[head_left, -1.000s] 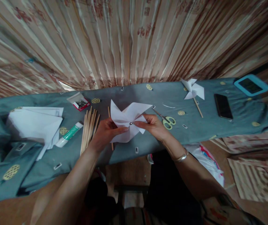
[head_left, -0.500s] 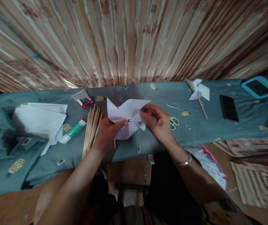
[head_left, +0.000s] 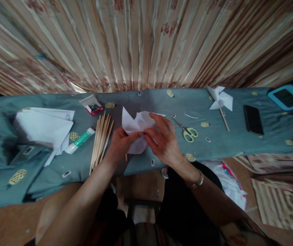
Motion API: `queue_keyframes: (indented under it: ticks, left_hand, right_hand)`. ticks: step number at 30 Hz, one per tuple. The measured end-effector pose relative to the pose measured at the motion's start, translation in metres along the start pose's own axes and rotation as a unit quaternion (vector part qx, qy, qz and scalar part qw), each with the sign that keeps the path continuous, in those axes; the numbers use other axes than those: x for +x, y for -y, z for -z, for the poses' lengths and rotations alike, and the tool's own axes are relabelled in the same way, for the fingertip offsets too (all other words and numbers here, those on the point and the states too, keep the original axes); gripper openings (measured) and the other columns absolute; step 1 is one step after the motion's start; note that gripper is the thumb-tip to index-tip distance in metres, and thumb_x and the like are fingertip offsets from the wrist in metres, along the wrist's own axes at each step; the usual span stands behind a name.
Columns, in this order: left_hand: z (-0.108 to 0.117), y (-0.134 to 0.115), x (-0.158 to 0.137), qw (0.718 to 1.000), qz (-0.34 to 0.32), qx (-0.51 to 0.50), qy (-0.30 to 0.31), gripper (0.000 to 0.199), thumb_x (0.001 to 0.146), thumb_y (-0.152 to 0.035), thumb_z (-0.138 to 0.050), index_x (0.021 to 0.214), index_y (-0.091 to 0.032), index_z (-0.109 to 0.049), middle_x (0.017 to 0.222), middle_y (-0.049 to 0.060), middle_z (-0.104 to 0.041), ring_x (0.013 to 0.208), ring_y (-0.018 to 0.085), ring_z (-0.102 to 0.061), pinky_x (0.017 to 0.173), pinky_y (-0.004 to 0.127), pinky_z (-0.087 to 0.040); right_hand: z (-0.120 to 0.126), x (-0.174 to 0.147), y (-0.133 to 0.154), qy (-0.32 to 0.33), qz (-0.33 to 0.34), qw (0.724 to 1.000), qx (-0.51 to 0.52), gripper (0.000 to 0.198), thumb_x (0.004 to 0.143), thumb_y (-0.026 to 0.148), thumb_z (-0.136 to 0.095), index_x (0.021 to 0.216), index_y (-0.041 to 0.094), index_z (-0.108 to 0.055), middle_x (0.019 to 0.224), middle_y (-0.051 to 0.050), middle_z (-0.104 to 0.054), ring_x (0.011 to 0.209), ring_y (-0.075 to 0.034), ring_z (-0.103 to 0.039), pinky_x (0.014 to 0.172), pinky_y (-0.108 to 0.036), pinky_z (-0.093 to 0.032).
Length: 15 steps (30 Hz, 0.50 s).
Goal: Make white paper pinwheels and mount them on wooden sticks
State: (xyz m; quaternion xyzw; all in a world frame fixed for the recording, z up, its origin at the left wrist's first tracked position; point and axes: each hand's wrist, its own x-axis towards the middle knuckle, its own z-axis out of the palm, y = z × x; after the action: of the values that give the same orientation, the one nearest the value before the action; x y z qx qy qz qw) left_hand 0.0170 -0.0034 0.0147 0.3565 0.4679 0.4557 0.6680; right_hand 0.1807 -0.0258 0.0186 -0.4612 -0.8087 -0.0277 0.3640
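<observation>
a white paper pinwheel (head_left: 140,120) sits between the two hands, over the middle of the tabletop (head_left: 161,102), its pointed blades spread on the far side. the left hand (head_left: 118,143) grips its near left part, thumb laid across the front towards the centre. the right hand (head_left: 163,141) has its thumb and fingertips bunched at that centre; they cover what lies there, so i cannot tell whether they pinch anything.

the paper looks thin, so hard pressure at the hub could crease or tear it, and a blade tip could spring loose if the left thumb eased off. one wooden stick (head_left: 126,157) pokes out below the paper, mostly hidden; a careless nudge could set it rolling. the bundle of sticks (head_left: 100,138) lies just beside the left hand, where a wrist might scatter it. the open box of metal pins (head_left: 93,106) could spill if knocked, and the scissors (head_left: 187,131) lie near the right hand, points facing away.
</observation>
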Motion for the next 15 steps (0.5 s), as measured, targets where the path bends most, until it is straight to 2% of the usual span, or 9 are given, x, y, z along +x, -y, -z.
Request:
queue_keyframes:
  ticks: [11, 15]
  left_hand:
    - [0.0008, 0.0005, -0.0033, 0.999, 0.036, 0.032, 0.018, 0.038, 0.056, -0.028, -0.088, 0.089, -0.013, -0.075, 0.090, 0.007, -0.078, 0.077, 0.022, -0.070, 0.071, 0.031, -0.054]
    - [-0.0013, 0.0042, -0.0022, 0.999, 0.033, 0.009, 0.019, 0.038, 0.058, -0.027, -0.085, 0.092, -0.014, -0.075, 0.098, 0.009, -0.078, 0.078, 0.022, -0.071, 0.072, 0.032, -0.054]
  right_hand:
    - [-0.0025, -0.0006, -0.0024, -0.008, 0.013, 1.000, -0.012, 0.011, 0.096, 0.019, -0.053, 0.099, 0.023, -0.063, 0.136, -0.008, -0.058, 0.127, -0.022, -0.053, 0.106, -0.043, -0.048]
    - [-0.0010, -0.0013, -0.0015, 0.007, 0.009, 1.000, 0.005, 0.014, 0.097, 0.020, -0.051, 0.101, 0.023, -0.064, 0.137, -0.008, -0.059, 0.128, -0.022, -0.053, 0.107, -0.044, -0.047]
